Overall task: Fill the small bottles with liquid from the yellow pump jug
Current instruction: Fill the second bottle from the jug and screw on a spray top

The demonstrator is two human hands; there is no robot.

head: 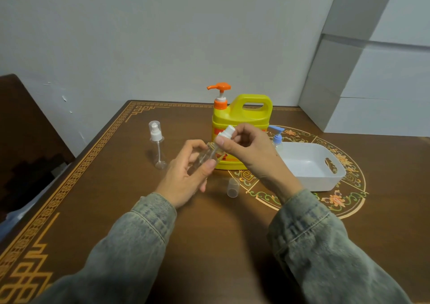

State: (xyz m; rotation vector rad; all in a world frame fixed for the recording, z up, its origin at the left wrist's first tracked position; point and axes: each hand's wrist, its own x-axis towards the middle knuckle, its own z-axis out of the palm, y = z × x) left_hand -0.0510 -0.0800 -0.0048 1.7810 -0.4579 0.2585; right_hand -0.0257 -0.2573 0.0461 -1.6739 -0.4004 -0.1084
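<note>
Evidently light, slick clear bottle (207,156) at jug's (242,117) 6 o'clock: left hand (186,178) clasps body, right hand (249,150) pinches spray top (226,132).

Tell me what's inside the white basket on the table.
The white basket looks empty where its floor shows; the right hand covers its left corner, so that part is unseen.

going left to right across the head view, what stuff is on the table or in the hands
clear spray bottle → left hand → held bottle → loose clear cap → right hand → blue pump bottle → white basket
</note>
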